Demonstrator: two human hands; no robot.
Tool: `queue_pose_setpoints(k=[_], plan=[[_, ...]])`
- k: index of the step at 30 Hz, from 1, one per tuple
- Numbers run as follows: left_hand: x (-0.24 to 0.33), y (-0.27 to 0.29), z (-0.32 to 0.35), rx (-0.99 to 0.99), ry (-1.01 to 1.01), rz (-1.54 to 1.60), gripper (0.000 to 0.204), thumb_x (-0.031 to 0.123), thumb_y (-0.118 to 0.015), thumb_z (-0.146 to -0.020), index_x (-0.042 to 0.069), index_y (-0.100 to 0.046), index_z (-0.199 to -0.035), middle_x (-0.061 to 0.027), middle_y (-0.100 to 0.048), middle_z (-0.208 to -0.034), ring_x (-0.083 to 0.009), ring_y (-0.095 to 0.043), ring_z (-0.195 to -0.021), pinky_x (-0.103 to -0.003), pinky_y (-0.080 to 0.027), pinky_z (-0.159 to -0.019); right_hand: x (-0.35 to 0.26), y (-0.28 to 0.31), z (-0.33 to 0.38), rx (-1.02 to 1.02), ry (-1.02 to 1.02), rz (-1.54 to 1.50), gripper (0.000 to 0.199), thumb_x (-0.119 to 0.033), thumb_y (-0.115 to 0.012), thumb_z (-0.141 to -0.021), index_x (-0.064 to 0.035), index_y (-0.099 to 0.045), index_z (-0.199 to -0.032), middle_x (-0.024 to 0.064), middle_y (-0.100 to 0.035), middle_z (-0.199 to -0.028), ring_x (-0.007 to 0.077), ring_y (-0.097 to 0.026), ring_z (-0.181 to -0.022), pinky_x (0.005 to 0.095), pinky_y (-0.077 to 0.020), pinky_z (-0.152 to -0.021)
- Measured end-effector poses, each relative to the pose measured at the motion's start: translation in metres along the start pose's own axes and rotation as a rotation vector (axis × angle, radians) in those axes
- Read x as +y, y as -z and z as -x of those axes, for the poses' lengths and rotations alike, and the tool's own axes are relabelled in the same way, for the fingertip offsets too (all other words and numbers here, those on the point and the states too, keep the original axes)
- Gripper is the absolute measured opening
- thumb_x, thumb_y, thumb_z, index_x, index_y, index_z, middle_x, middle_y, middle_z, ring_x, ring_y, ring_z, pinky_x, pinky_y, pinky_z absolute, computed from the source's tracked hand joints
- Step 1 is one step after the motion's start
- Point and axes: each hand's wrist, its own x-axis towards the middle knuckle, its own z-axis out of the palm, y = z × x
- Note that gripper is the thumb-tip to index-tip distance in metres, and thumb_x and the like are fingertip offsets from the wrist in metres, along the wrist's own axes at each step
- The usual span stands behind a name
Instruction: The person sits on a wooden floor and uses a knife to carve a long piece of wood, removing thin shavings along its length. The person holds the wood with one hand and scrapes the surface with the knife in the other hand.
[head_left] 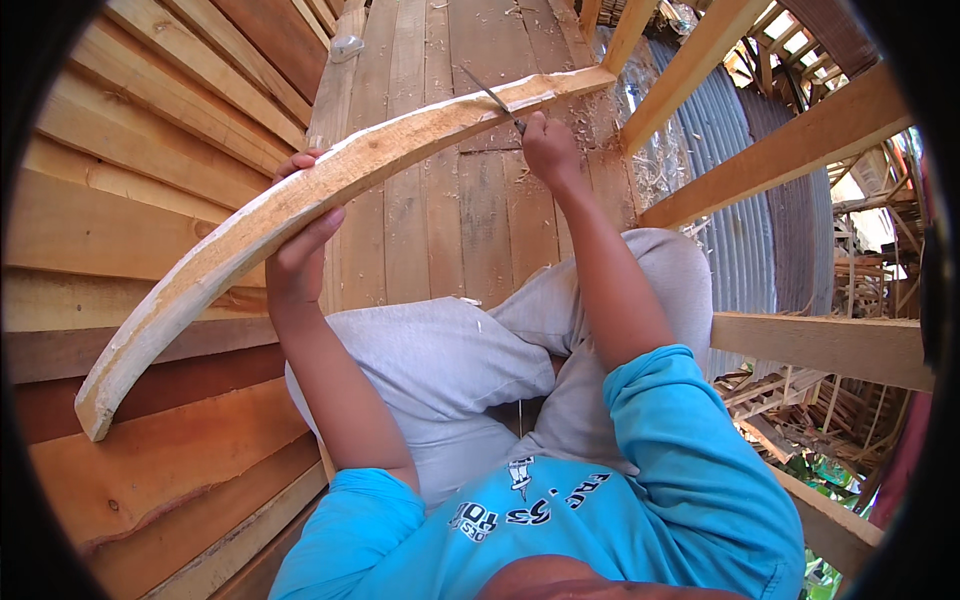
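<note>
As two hands (298, 258) (552, 152) grip, one knife (488, 93) crosses timber (385, 148).

Boards (110, 232), left | plank floor (405, 230) | corrugated sheeting (738, 245) (greyish), right | wooden rails (780, 150)

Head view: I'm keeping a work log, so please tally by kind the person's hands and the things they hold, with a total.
Hands, left hand and right hand: 2
Curved wooden piece: 1
Thin dark tool: 1
Total: 4
</note>
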Motion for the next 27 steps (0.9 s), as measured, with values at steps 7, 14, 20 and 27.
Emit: queue_pose_setpoints(k=[7, 14, 20, 27], plan=[[-0.034, -0.005, 0.001, -0.126, 0.311, -0.47, 0.051, 0.013, -0.068, -0.086, 0.002, -0.052, -0.133, -0.0132, -0.057, -0.127, -0.0219, -0.059, -0.115, -0.032, -0.052, -0.095, -0.013, 0.01, 0.0, -0.169, -0.061, -0.01, 0.058, -0.037, -0.032, -0.094, 0.0068, -0.07, -0.091, 0.0325, -0.066, -0.1, 0.05, -0.062, -0.101, 0.0526, -0.0464, -0.093], [-0.067, -0.069, 0.003, -1.173, 1.218, -0.568, 0.04, 0.022, -0.059, -0.094, -0.002, -0.059, -0.126, -0.0149, -0.066, -0.116, -0.0192, -0.066, -0.106, -0.032, -0.055, -0.086, -0.014, 0.026, -0.006, -0.266, -0.06, 0.012, 0.057, -0.037, -0.033, -0.092, 0.0051, -0.069, -0.103, 0.0314, -0.065, -0.113, 0.0474, -0.061, -0.109, 0.0501, -0.0448, -0.098], [-0.165, -0.075, 0.017, -0.898, 0.66, -1.137, 0.039, 0.029, -0.052, -0.093, 0.004, -0.069, -0.119, -0.015, -0.07, -0.117, -0.0226, -0.063, -0.115, -0.038, -0.051, -0.095, -0.019, 0.039, -0.008, -0.359, -0.091, 0.028, 0.058, -0.037, -0.033, -0.091, 0.0051, -0.069, -0.107, 0.0304, -0.065, -0.116, 0.0454, -0.06, -0.113, 0.0503, -0.0437, -0.101], [-0.228, -0.063, 0.018, -1.315, 1.16, -1.19, 0.043, 0.031, -0.049, -0.092, 0.007, -0.068, -0.121, -0.0116, -0.07, -0.115, -0.0241, -0.064, -0.108, -0.038, -0.05, -0.095, -0.021, 0.032, -0.006, -0.254, -0.027, 0.01, 0.059, -0.041, -0.036, -0.093, 0.0081, -0.069, -0.093, 0.0313, -0.067, -0.102, 0.0446, -0.064, -0.102, 0.0471, -0.0472, -0.093]])
